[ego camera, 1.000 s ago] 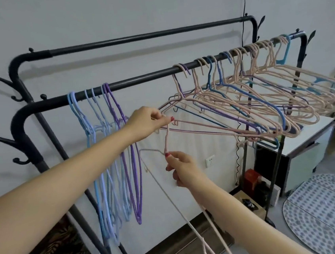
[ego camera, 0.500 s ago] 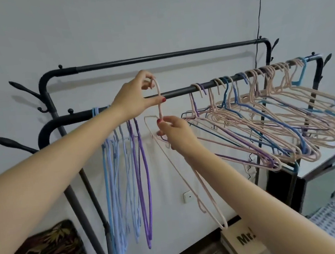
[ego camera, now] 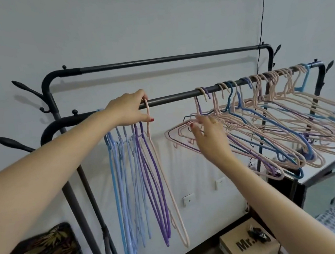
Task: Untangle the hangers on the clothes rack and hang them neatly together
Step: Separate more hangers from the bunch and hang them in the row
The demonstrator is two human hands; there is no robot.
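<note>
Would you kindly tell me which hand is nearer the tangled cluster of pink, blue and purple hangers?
Right. The right hand touches the tangled hangers; the left hand grips a pink hanger beside them.

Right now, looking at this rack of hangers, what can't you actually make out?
- Head view: the hooks of the sorted hangers; the left hand covers them.
- Head view: which hanger of the tangled pile the right hand touches; wires overlap and the fingers blur.
- Head view: the cardboard box print past "Mr."; a dark object covers it.
- Head view: the rack feet, below the frame.
</note>
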